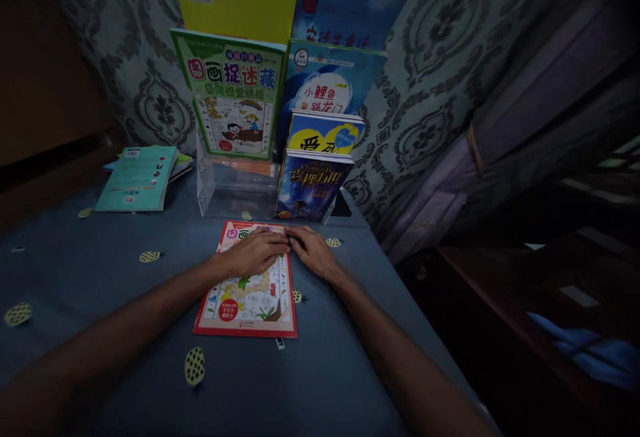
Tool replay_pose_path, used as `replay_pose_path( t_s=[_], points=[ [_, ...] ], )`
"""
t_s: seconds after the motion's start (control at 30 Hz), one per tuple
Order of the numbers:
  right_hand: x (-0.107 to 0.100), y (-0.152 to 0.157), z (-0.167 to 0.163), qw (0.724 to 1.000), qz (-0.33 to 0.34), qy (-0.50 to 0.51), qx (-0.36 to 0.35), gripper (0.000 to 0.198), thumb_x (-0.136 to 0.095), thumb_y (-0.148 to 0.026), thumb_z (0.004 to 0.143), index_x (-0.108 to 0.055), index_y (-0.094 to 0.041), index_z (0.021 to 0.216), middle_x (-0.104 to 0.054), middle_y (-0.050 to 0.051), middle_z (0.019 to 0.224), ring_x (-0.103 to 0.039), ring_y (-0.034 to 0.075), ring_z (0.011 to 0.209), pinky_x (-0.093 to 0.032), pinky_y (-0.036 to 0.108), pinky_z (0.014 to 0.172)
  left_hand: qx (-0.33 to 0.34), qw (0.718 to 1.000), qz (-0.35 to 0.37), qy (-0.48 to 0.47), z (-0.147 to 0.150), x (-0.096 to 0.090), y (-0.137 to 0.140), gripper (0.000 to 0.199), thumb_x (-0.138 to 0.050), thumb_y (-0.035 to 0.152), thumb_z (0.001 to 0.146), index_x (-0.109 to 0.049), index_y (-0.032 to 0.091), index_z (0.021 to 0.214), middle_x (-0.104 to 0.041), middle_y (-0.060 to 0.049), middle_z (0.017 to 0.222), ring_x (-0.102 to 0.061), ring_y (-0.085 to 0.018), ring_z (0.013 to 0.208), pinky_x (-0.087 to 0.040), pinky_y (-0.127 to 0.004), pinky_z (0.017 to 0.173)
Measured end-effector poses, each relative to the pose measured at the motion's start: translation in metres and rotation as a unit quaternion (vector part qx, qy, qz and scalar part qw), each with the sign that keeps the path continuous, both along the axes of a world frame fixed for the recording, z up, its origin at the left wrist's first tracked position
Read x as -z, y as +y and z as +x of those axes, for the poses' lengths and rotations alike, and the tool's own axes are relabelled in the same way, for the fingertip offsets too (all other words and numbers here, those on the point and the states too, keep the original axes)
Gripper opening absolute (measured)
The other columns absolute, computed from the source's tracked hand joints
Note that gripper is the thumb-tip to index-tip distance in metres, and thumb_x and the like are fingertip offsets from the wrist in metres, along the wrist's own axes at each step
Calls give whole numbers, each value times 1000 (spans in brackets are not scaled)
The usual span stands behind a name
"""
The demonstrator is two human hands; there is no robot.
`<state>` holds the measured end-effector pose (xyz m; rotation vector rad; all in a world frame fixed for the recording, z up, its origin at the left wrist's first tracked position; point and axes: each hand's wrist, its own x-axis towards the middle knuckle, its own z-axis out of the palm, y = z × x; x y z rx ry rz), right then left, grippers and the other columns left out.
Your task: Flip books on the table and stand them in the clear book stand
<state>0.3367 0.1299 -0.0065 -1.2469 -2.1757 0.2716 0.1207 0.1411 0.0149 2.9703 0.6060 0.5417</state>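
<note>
A red-bordered picture book (245,317) lies flat on the cloth-covered table, its cover facing up. My left hand (257,251) rests palm down across the upper part of the cover, fingers stretched to the right, hiding some of the title. At the book's upper right corner is my right hand (314,250), its fingers reaching left to the edge, with a small gap between thumb and forefinger. The fingertips of both hands nearly meet there. Just behind the book stands a clear acrylic book rack (235,193), its lower left tier showing no book.
On the rack stand a green picture book (237,97), a yellow book (245,3), blue books (333,83) and a dark blue novel (313,187). A teal book (137,180) tops a small pile at left. A purple curtain (450,150) hangs beyond the table's right edge.
</note>
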Motion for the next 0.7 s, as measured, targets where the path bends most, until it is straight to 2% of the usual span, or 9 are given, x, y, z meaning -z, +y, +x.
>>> replay_pose_path(
  t_s=[0.2, 0.53, 0.7],
  points=[
    [-2, -1, 0, 1000, 3, 3, 1, 36, -49, -14, 92, -66, -21, 123, -70, 11, 116, -63, 24, 108, -51, 44, 95, 7, 1000, 5, 7, 1, -3, -2, 29, -49, 13, 93, -68, 19, 115, -67, -10, 126, -60, -23, 120, -44, -42, 104],
    [-1, 1, 1, 1000, 1, 1, -2, 37, -48, -13, 92, -66, -20, 124, -71, 11, 115, -64, 24, 106, -52, 44, 94, 6, 1000, -2, 11, 1, -7, -5, 31, -46, 17, 95, -66, 19, 119, -65, -10, 129, -60, -23, 121, -42, -44, 106],
    [-5, -1, -1, 1000, -3, -23, 7, 37, -49, -12, 91, -66, -18, 124, -71, 12, 114, -64, 25, 106, -51, 44, 94, 22, 1000, -10, 19, 0, -14, -17, 30, -45, 19, 97, -67, 19, 116, -67, -10, 126, -61, -23, 118, -42, -43, 108]
  ],
)
